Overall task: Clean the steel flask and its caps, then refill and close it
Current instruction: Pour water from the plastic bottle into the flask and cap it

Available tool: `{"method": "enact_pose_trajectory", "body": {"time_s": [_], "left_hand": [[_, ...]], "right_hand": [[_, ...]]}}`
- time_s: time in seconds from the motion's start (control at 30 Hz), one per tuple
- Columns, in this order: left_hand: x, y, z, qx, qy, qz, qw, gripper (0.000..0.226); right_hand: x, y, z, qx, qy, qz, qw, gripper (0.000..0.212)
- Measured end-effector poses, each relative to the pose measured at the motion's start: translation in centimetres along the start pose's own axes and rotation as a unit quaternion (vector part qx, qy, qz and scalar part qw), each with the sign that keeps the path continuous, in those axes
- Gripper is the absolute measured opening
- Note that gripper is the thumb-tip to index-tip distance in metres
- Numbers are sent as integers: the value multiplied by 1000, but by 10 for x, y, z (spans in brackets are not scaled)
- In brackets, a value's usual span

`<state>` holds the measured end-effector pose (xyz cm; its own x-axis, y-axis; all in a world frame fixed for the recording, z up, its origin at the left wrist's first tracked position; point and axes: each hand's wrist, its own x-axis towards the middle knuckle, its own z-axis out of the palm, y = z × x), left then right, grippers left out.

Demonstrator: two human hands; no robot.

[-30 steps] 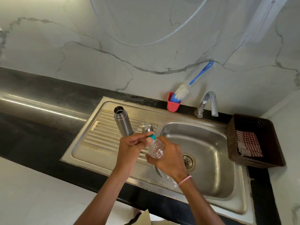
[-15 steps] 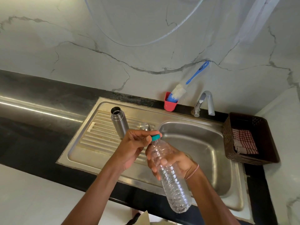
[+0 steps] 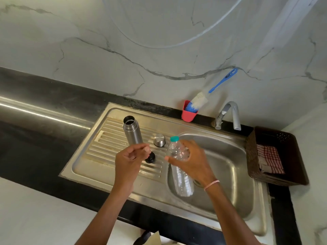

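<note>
Right hand (image 3: 190, 160) grips the clear plastic bottle (image 3: 180, 174), its teal cap (image 3: 174, 138) on, over the basin's left edge. I see my left hand (image 3: 130, 159) loosely curled, apparently holding nothing, fingertips just beside the black inner cap (image 3: 150, 158) on the drainboard (image 3: 106, 147). Steel flask (image 3: 131, 130) stands open near the drainboard's back edge, steel outer cap (image 3: 159, 140) at its right
</note>
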<state>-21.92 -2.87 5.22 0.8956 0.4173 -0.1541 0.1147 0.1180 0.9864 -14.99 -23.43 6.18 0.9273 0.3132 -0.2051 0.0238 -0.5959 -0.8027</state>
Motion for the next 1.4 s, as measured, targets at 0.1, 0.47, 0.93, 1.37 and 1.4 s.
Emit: {"method": "enact_pose_trajectory", "body": {"time_s": [0.1,0.47,0.93,1.37,1.4], "left_hand": [[10,-8,-18,46,72,3,996,24],[103,-43,-54,218,85,24,972,79],[157,-68,-58,268,21,83,960,77],[157,-65,-57,277,15,72,958,80],[157,-66,-58,278,14,70,958,80]], "right_hand": [[29,-4,-4,-65,76,-33,994,80],[200,-42,27,-19,169,-111,979,69],[340,-37,74,-131,163,-49,977,64],[355,-39,73,-111,184,-35,976,81],[354,-37,72,-110,180,-38,977,84]]}}
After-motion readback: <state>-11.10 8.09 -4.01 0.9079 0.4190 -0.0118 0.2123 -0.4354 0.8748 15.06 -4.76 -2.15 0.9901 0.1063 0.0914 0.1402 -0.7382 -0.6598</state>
